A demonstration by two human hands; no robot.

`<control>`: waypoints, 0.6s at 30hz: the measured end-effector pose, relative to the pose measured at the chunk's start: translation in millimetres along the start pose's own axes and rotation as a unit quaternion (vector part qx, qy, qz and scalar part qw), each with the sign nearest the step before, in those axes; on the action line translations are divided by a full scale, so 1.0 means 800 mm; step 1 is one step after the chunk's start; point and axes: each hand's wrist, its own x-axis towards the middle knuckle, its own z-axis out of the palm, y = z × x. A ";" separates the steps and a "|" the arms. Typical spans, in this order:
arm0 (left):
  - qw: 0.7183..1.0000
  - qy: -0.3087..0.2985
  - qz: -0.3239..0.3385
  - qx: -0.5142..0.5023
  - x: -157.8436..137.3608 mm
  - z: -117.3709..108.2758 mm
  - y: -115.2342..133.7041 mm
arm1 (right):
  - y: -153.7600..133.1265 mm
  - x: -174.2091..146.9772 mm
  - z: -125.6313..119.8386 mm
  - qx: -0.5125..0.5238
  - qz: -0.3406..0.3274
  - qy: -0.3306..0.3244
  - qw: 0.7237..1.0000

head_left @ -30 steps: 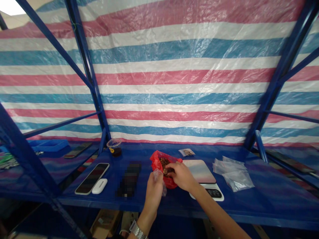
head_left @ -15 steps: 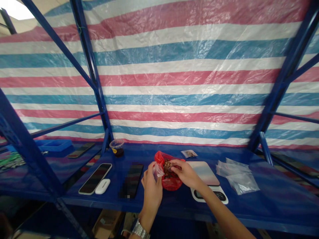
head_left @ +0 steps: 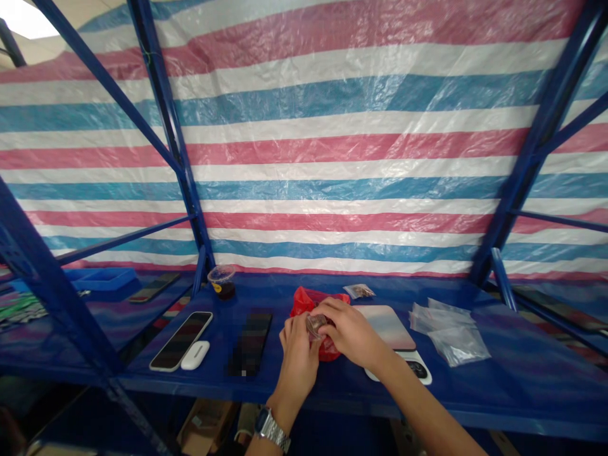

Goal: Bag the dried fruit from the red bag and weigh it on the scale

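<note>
My left hand (head_left: pixel 297 354) is closed around a small clear plastic bag (head_left: pixel 314 325), held over the open red plastic bag (head_left: pixel 304 298). Brown dried pieces show at the clear bag, too small to identify. My right hand (head_left: pixel 351 332) meets it there, its fingers pinched on brown pieces at the bag's mouth; the fingertips are partly hidden. Beside my right wrist is a white kitchen scale (head_left: pixel 389 326) with a metal top. Behind it lies a small filled clear bag (head_left: pixel 360 291).
Several clear zip bags (head_left: pixel 456 339) lie at the right. To the left are a dark phone-like slab (head_left: pixel 254 342), a phone (head_left: pixel 183 342), a white earbud case (head_left: pixel 195 355) and a cup of dark liquid (head_left: pixel 223 283). Blue metal posts (head_left: pixel 178 145) frame the shelf.
My right hand has moved left and up from the brown pieces in the red bag to the clear bag. My left hand has shifted slightly right, so the two hands now meet.
</note>
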 end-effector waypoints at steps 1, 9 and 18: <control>1.000 -0.001 -0.005 -0.004 0.000 0.000 0.001 | -0.001 -0.001 -0.002 -0.006 -0.001 -0.006 1.000; 0.998 -0.001 -0.047 -0.048 0.004 -0.003 0.009 | -0.004 -0.002 -0.007 0.013 -0.022 -0.018 1.000; 0.995 -0.027 -0.032 -0.091 0.000 -0.009 0.016 | -0.013 -0.003 -0.012 0.013 -0.044 -0.009 0.999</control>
